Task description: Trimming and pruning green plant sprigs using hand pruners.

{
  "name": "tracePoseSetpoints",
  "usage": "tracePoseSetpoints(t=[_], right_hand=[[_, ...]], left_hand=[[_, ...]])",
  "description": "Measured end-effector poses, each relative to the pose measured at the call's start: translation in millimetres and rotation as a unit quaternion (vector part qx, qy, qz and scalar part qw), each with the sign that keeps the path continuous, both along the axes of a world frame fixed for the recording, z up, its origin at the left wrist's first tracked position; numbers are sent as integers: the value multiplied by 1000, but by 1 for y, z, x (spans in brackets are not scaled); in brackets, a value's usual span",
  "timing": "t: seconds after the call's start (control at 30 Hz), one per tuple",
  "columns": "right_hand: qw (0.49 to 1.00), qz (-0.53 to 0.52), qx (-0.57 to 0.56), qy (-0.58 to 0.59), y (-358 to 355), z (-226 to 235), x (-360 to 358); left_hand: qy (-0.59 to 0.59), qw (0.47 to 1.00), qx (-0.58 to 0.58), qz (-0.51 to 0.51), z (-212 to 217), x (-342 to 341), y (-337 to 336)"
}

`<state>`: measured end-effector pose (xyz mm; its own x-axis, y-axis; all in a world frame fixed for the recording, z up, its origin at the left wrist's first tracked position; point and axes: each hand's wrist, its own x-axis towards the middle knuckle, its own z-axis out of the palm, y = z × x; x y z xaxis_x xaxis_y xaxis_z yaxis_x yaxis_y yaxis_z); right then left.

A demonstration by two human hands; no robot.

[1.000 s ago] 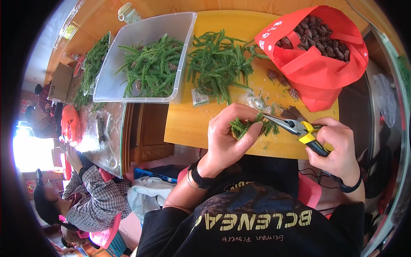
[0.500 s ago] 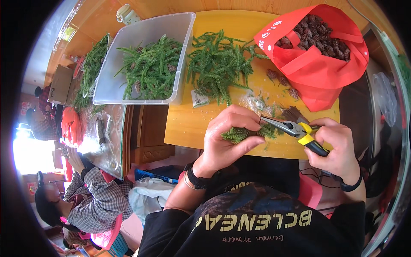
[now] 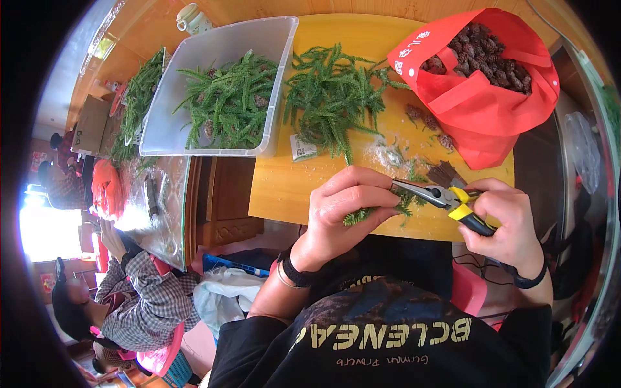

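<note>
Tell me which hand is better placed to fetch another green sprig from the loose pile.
Probably the left hand: it sits nearer the loose pile and grips only a sprig, while the right hand holds the pliers.

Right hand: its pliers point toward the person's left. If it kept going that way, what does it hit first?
Likely the green sprig pinched in the left hand, then those fingers. The right hand holds the pliers, tips almost there; depth unclear.

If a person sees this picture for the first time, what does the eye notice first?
Probably the bright red bag of dark brown cones at upper right, then the heap of green sprigs on the yellow table. Near the front edge, the left hand pinches a sprig while the right hand holds yellow-handled pliers.
</note>
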<state>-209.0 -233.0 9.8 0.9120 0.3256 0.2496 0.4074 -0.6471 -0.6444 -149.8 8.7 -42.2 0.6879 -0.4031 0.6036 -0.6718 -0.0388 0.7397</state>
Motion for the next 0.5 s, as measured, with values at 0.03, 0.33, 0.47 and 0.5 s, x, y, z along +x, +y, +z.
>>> tracePoseSetpoints(t=[0.03, 0.33, 0.47, 0.5], right_hand=[[1000, 11, -12, -12, -2, -1, 1], [999, 34, -28, -28, -4, -4, 3], [999, 34, -24, -19, -4, -2, 2], [999, 33, -25, -19, -4, -2, 2]], left_hand=[[-4, 1000, 9, -4, 1, 0, 1], [13, 1000, 18, -13, -1, 0, 1], [24, 998, -35, -41, -4, -1, -1], [24, 998, -35, -42, -5, -2, -1]])
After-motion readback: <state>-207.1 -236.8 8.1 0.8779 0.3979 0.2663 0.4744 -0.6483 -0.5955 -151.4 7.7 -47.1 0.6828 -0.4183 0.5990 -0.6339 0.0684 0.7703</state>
